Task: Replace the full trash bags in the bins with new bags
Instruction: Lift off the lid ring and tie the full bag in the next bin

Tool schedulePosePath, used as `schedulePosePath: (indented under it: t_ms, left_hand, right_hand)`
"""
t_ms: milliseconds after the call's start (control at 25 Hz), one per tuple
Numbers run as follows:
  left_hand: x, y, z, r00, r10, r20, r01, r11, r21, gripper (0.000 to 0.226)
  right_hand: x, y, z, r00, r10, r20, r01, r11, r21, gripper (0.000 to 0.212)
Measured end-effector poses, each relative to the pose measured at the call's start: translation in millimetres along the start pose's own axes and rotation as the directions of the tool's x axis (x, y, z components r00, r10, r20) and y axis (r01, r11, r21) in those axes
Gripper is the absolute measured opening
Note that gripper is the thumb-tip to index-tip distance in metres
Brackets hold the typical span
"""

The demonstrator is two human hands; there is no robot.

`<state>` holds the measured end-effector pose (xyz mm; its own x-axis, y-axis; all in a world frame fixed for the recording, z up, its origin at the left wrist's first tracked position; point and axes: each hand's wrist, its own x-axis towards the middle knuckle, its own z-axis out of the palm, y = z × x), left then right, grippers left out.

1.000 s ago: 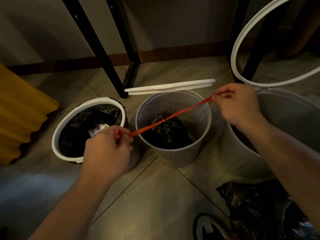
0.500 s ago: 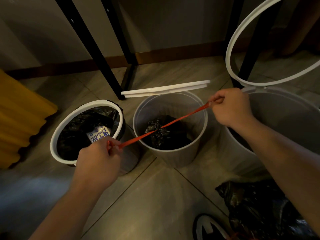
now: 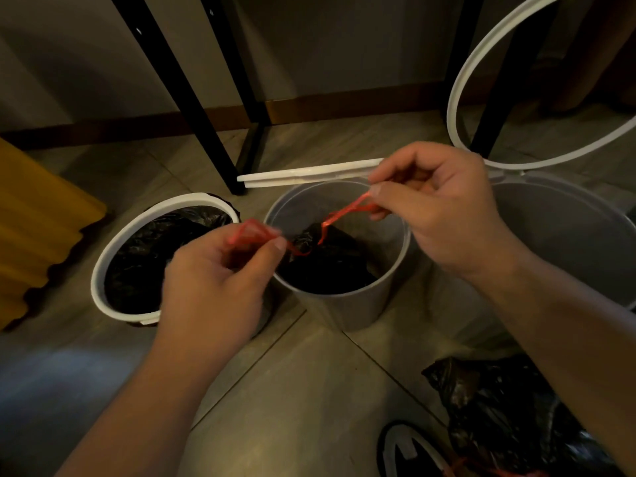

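Two-handed pinch on red drawstring (image 3: 344, 213): left hand (image 3: 220, 280) near-left, right hand (image 3: 437, 208) far-right, fingers curled on ends, above black bag (image 3: 327, 266) inside middle bin (image 3: 358, 311). Avoid slack: leaves knot loose, spills bag on lifting. Avoid jerking: snaps string, tips bin.

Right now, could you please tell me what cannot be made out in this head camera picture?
Head view:
- Loop of red string pinched by the left hand: smeared by motion blur.
- Knot on the black bag in the middle bin: too dark to judge.
- Contents of the left bin: partly behind the left hand.
- The large bin: cut by the right edge, partly behind the right arm.
- The floor bag and shoe: cut by the bottom edge.
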<state>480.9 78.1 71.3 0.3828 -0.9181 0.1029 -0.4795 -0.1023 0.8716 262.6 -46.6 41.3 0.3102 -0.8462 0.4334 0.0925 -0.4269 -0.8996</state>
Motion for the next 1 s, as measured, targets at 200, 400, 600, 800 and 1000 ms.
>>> schedulePosePath:
  t_ms: [200,400,600,800,1000]
  left_hand:
    - [12,19,25,0.941,0.146,0.304,-0.163,0.986,0.033,0.015]
    - [23,22,25,0.921,0.225,0.319,-0.264,0.961,0.084,0.009]
    - [28,5,31,0.989,0.078,0.123,-0.1,0.977,0.189,0.016]
    - [49,-12,47,0.96,-0.147,0.238,0.006,0.861,0.508,0.022]
    - [57,-11,45,0.897,-0.287,0.335,-0.131,0.553,0.823,0.073]
  right_hand:
    - [-2,-33,27,0.982,-0.126,0.138,0.122,0.992,0.042,0.015]
    - [-3,-38,35,0.956,-0.214,0.198,0.218,0.976,0.003,0.016]
    - [-2,-20,14,0.979,-0.116,0.166,0.123,0.992,-0.032,0.016]
    - [3,10,-7,0.949,0.239,0.206,-0.243,0.97,-0.006,0.006]
    - [0,56,-25,0.869,0.495,0.013,-0.323,0.587,-0.743,0.021]
